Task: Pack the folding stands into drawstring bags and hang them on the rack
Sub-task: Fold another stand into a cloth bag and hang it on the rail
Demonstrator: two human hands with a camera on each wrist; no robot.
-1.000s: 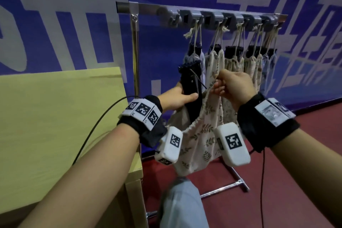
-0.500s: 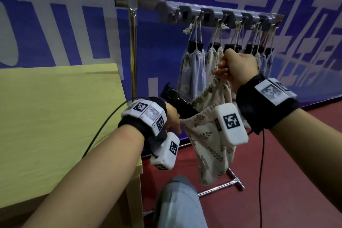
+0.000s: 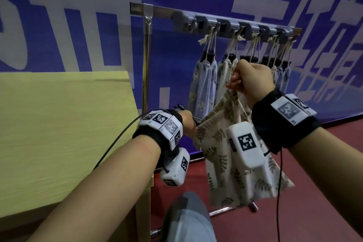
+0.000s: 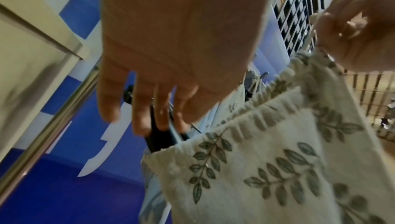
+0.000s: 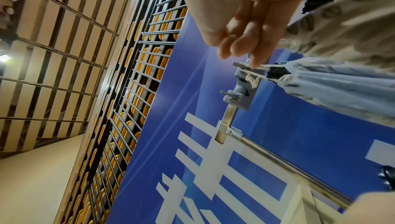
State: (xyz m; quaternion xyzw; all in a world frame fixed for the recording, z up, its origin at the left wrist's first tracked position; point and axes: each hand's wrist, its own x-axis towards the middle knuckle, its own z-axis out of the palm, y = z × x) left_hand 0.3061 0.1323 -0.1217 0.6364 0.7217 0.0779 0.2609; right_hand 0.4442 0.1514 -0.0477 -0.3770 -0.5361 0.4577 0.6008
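Before you stands the rack, filled bags hanging from its hooks. Your right hand holds up the leaf-print bag by its gathered mouth, while your left hand grips the black folding stand, its lower end inside the bag's opening.

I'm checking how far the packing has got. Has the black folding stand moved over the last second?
Yes. The folding stand has tipped from upright before the hanging bags to slanting low beside the rack post, entering the leaf-print bag.

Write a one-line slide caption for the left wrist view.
Left hand feeds a black stand into the leaf-print bag while the right hand holds its top.
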